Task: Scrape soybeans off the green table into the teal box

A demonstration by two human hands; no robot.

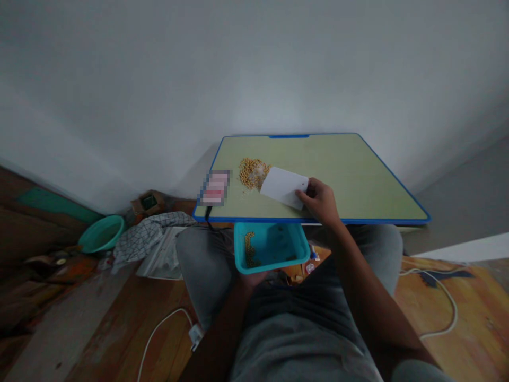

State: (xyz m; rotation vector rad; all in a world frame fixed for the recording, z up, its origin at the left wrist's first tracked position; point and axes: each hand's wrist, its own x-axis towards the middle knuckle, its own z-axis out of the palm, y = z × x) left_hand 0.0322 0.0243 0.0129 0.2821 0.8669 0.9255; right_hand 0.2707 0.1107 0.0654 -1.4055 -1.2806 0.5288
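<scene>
The white card (283,185) is flat, pale and blank, with a small dark mark near its right edge; it slants over the pale green table (358,175), its left end at the edge of a loose heap of beans (248,172); these are small, round and golden yellow, scattered more thinly at the rim, with a whitish patch amid them; the right hand (321,200) has its thumb and fingers clamped on the card's right end, thumb on top.

Below the table's near edge, the left hand (253,278) supports a turquoise tray (282,244); more beans of the same colour lie along the tray's left side.

The left fingers are mostly hidden under the tray, so I cannot tell whether they are apart or together; the right fingertips are out of sight beneath the card; the table covers the tray's far rim; a pixelated block (216,188) at the table's left masks whatever lies there.
</scene>
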